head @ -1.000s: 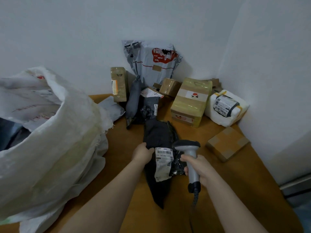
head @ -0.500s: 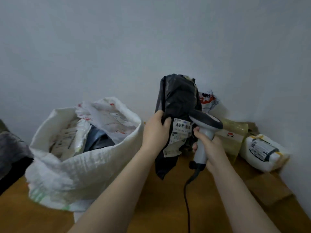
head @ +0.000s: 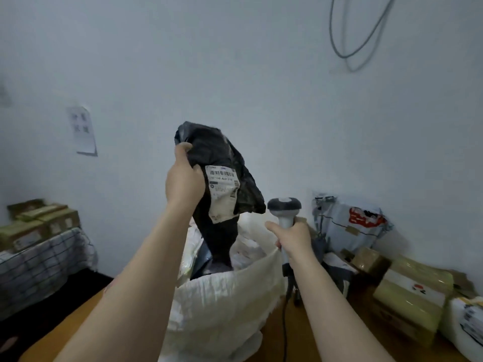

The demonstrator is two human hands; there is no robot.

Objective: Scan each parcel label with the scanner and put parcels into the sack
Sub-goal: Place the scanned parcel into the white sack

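Note:
My left hand (head: 184,180) grips the upper edge of a black plastic parcel (head: 222,158) with a white barcode label (head: 222,190). The parcel hangs upright, its lower end dipping into the open mouth of the white woven sack (head: 224,304). My right hand (head: 294,237) holds the grey scanner (head: 284,207) by its handle and also pinches the sack's right rim. The scanner's head sits to the right of the parcel, a little below the label. A dark cable (head: 285,325) runs down from the scanner.
More parcels lie at the right on the wooden table (head: 292,343): a grey mailer with red print (head: 350,223), taped yellow-green boxes (head: 413,296), a white parcel (head: 467,325). Boxes (head: 39,223) sit on a checked cloth at the left. A paper sheet (head: 83,130) hangs on the wall.
The black parcel was lifted from the table, raised and carried left over the sack. My right hand moved with the scanner to the sack's rim. The view swung up and left.

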